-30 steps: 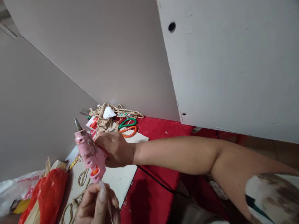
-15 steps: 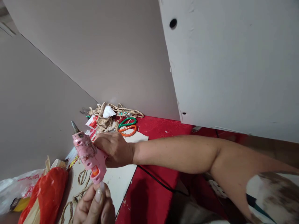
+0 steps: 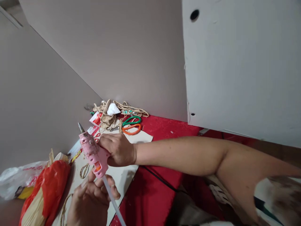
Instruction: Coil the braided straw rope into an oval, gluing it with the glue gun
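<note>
My right hand (image 3: 119,150) is wrapped around the handle of a pink glue gun (image 3: 90,148), its metal nozzle tilted up to the left. Dark grime marks the gun's barrel, and an orange part shows near the rear. From the back end sticks out a long translucent glue stick (image 3: 112,201), running down out of the picture. Just below the gun, my left hand (image 3: 90,197) is open, thumb and fingers apart, with the stick passing across its fingers. Whether the fingers touch the stick, I cannot tell.
Scissors with green and orange handles (image 3: 131,129) lie by a heap of jute rope (image 3: 109,119) on a red table (image 3: 162,131). White board (image 3: 127,175) lies beneath my hands. At left are a red plastic bag (image 3: 55,182) and a white bag (image 3: 23,172). Grey panels (image 3: 131,56) stand behind.
My left hand has let go of its pinch on the glue stick at the gun's rear, and its fingers have spread. A long length of the stick now shows.
</note>
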Tool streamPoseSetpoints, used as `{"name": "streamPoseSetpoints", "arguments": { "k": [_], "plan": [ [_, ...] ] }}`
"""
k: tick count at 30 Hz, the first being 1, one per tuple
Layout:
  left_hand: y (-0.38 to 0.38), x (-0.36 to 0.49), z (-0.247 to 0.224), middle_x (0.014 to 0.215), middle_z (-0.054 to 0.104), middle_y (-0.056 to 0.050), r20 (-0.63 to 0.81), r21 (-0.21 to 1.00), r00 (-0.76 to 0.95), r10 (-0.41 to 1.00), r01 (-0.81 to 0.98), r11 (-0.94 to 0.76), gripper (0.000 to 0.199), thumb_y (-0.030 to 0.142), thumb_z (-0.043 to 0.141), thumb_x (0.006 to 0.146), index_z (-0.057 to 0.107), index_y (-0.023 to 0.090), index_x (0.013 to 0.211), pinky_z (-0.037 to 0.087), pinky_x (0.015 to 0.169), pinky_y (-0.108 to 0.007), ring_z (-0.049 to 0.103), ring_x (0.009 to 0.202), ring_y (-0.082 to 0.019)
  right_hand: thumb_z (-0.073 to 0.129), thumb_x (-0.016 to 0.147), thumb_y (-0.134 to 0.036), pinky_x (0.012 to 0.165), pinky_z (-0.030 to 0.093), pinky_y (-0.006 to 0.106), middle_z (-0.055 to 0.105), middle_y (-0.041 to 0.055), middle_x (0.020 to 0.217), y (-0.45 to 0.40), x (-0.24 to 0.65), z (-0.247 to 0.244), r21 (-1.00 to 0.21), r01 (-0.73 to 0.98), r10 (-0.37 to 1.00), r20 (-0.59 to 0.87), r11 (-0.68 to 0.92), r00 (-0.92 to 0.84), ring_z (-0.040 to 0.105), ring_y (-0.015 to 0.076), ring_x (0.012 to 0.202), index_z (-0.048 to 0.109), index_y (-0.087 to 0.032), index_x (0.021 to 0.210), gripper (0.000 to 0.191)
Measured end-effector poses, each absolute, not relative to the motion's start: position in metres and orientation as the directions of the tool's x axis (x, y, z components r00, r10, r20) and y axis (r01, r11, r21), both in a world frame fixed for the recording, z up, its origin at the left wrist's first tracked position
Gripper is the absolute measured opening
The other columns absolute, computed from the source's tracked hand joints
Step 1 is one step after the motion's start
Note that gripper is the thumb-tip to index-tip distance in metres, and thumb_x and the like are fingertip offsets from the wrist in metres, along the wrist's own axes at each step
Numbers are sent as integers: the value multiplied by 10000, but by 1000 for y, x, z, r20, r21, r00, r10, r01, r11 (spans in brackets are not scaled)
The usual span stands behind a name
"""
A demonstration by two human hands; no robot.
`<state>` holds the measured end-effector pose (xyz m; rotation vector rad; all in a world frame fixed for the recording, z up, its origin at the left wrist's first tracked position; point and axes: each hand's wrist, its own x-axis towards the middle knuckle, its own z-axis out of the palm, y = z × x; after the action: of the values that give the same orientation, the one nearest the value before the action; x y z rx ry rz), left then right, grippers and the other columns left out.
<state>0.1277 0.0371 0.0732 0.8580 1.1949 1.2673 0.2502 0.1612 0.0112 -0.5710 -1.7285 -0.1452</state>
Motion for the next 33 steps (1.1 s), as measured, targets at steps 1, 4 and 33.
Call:
{"name": "streamPoseSetpoints", "arguments": {
  "k": [1, 4, 33],
  "plan": [
    [39, 129, 74, 603, 641, -65, -181, 958, -77, 980, -241, 158, 212, 358, 677, 729, 710, 188, 608, 540, 573, -336, 620, 590, -217, 505, 782, -284, 615, 430, 285, 571, 49, 806, 161, 249, 10, -200, 446, 291, 946, 872, -144, 578, 184, 712, 453, -194, 907, 163],
    [40, 133, 75, 596, 655, -61, -196, 957, -32, 980, -225, 184, 177, 347, 716, 695, 706, 184, 627, 539, 556, -336, 621, 559, -214, 513, 803, -302, 624, 426, 288, 575, 56, 814, 160, 249, 7, -170, 438, 272, 945, 883, -180, 586, 192, 740, 467, -189, 929, 175],
    [56, 130, 53, 545, 638, -5, -287, 937, -2, 958, -209, 280, 265, 453, 671, 737, 606, 202, 681, 533, 540, -324, 581, 434, -157, 580, 807, -330, 583, 298, 283, 552, 34, 753, 157, 244, 1, -394, 365, 485, 851, 843, -202, 481, 162, 666, 477, -197, 769, 173]
  ]
}}
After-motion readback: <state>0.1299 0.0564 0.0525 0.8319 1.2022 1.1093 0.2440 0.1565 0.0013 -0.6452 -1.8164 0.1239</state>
